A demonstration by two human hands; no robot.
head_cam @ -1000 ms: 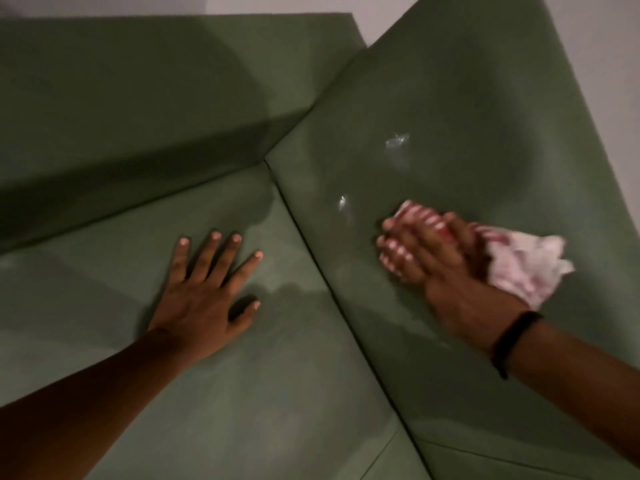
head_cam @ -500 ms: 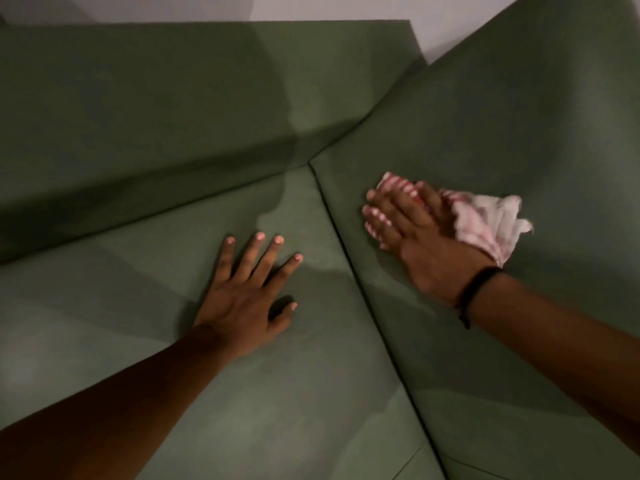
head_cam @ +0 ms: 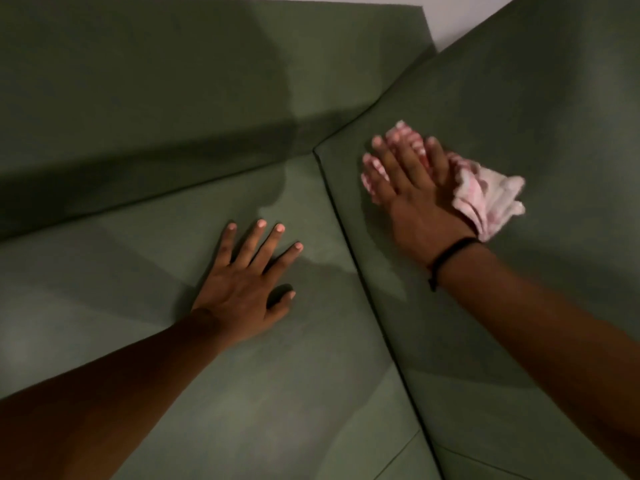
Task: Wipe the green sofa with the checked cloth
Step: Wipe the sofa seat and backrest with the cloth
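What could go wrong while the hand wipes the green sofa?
The checked cloth is bunched up, and the right hand only presses flat on it, so it might slip out. It also lies near the gap in the green sofa and could snag there.

A pale, plain wall point(head_cam: 460, 12) is seen at the top of the view, shown as a thin strip along the top edge and a wider wedge toward the right. A thin black band point(head_cam: 450, 251) is worn around a wrist, its lower end blurred.
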